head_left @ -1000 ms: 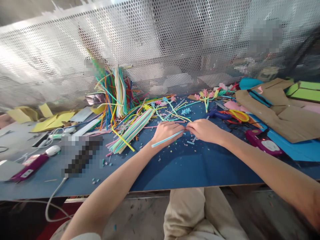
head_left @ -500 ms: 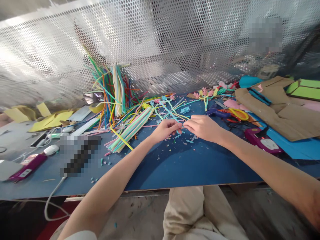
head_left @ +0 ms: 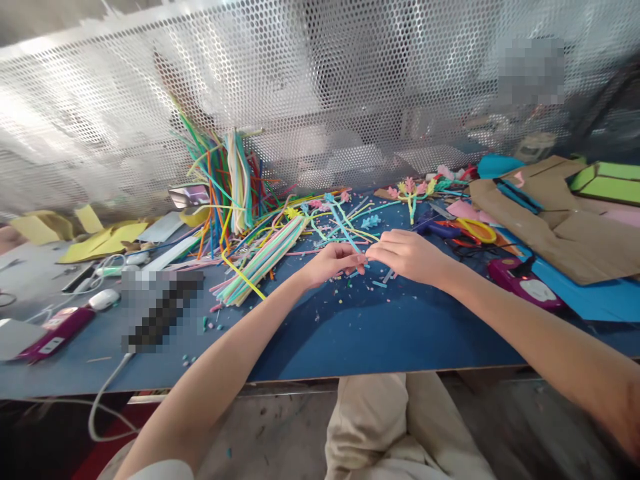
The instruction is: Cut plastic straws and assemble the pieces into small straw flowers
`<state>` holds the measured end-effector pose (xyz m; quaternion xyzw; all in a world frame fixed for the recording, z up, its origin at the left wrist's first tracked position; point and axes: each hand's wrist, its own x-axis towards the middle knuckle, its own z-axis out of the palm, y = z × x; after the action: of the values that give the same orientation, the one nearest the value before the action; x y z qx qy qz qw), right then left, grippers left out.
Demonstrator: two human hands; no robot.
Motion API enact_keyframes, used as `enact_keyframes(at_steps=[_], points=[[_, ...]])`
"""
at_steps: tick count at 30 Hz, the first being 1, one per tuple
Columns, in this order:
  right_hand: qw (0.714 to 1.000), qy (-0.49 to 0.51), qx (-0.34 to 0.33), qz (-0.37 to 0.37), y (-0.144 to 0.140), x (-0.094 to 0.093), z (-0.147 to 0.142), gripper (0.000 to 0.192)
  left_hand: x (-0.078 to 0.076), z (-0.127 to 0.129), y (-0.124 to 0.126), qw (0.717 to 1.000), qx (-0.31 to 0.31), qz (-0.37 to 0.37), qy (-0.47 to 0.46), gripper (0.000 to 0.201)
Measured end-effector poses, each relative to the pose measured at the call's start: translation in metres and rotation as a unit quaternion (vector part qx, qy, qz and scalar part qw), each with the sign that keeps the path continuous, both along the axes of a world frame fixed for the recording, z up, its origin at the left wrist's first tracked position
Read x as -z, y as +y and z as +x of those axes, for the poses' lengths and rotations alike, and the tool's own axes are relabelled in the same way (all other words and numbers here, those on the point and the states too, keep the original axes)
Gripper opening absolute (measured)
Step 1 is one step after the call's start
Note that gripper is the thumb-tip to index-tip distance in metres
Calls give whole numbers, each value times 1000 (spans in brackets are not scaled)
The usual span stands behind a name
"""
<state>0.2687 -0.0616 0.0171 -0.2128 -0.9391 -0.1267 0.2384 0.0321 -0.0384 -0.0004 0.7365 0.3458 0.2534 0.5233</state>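
The left hand [head_left: 331, 261] and right hand [head_left: 407, 254] meet fingertip to fingertip over the blue table [head_left: 380, 333], both pinched on a thin light-blue straw [head_left: 347, 229] that runs up toward eleven o'clock. A firm grip close to the working point should steady it. A loose straw bundle [head_left: 263, 257] lies at nine o'clock; yellow scissors [head_left: 475, 229] at two o'clock.
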Motion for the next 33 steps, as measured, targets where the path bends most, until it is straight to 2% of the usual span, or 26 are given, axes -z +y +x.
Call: enact_keyframes(at_steps=[2,5,9,13,17,20,26,29,33], points=[[1000,-3,-1,-8,3,4,0,35,1,0,0,998,-4,59,30,35],[1000,-1,13,-23,9,12,-1,32,6,1,-1,971,-39,221,89,26],[997,19,31,-61,12,17,-4,36,12,2,-4,874,-81,433,204,13],[992,27,59,-111,10,18,-6,33,9,1,-6,775,-78,574,254,14],[978,18,105,-180,11,24,-8,27,0,1,-9,730,-30,623,278,20],[970,23,126,-206,12,27,-9,27,-1,1,-10,726,-27,622,294,21],[974,32,132,-181,14,28,-9,28,10,0,-5,773,-93,567,268,20],[974,32,134,-179,16,29,-8,27,9,-1,-5,787,-88,547,271,23],[975,37,137,-169,15,27,-7,30,5,2,-9,808,-113,519,255,25]])
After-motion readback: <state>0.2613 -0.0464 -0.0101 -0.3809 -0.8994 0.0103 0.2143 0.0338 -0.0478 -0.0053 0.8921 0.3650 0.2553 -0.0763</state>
